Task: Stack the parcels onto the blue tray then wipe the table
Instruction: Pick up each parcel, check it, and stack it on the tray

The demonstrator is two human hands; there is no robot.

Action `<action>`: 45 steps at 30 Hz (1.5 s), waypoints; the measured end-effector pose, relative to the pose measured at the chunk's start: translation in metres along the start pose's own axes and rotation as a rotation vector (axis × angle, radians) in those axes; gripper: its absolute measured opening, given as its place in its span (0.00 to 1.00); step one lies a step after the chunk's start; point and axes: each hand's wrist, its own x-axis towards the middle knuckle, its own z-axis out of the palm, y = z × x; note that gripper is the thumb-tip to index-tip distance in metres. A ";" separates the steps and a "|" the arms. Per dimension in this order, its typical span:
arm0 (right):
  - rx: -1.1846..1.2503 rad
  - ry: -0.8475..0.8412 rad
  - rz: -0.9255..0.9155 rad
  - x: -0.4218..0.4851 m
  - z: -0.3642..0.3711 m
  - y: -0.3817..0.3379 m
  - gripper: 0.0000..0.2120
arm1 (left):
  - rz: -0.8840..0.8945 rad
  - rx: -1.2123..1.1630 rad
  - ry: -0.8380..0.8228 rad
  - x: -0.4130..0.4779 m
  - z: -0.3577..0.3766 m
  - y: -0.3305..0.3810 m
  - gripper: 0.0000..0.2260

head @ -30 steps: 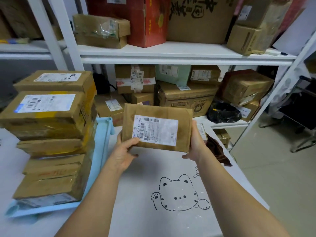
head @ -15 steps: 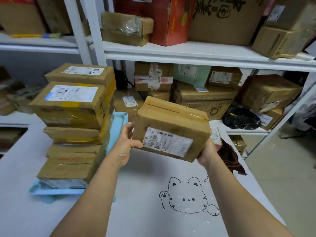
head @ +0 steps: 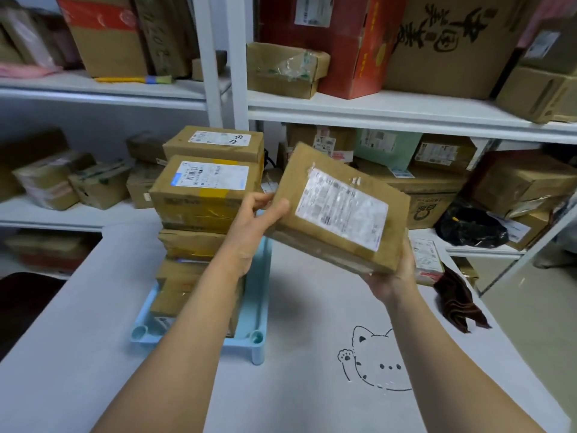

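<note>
I hold a brown cardboard parcel [head: 340, 207] with a white label in the air, tilted down to the right. My left hand [head: 256, 220] grips its left edge and my right hand [head: 393, 276] supports its lower right corner from beneath. Left of it, a tall stack of parcels [head: 203, 198] stands on the light blue tray [head: 259, 307] on the grey table [head: 296, 385]. The held parcel is level with the upper part of the stack, just to its right. A small parcel [head: 426, 260] and a dark brown cloth [head: 459, 301] lie at the table's right edge.
White shelves [head: 374, 110] packed with cardboard boxes run behind the table. A black bag [head: 471, 229] sits on the lower right shelf. A cat drawing [head: 374, 360] marks the table near me. A dark chair [head: 25, 301] is at the left; bare floor lies to the right.
Both hands have lifted the parcel and carried it left toward the stack, tilting it so its label faces up. My view has turned left, so the tray and stack now sit near the centre.
</note>
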 end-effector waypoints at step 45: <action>-0.452 -0.192 0.038 0.037 0.312 -0.027 0.26 | -0.046 0.184 0.736 0.165 -0.140 0.090 0.26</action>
